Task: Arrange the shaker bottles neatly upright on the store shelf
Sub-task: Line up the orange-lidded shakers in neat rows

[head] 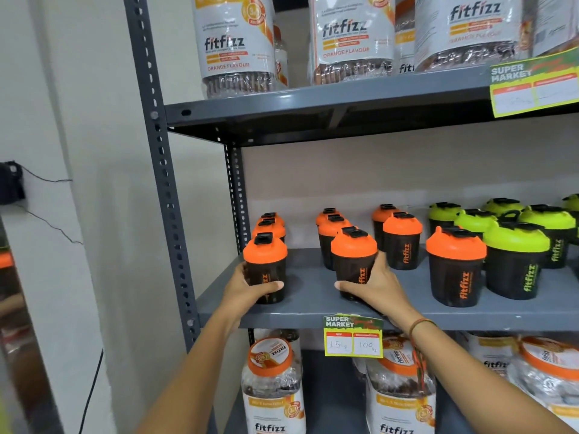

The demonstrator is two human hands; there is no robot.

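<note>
Black shaker bottles with orange lids stand upright in rows on the grey middle shelf (313, 311). My left hand (247, 289) grips the front-left orange-lidded shaker (265, 261) near the shelf's left post. My right hand (376, 286) wraps around another orange-lidded shaker (354, 255) at the front of the second row. Further right stand more orange shakers (454, 264) and several green-lidded shakers (513, 261), all upright.
The shelf above (313, 104) carries large fitfizz jars (235, 42). The shelf below holds more jars (272, 380). A yellow price tag (353, 336) hangs on the shelf's front edge. The grey perforated upright (163, 183) borders the left, with a white wall beyond.
</note>
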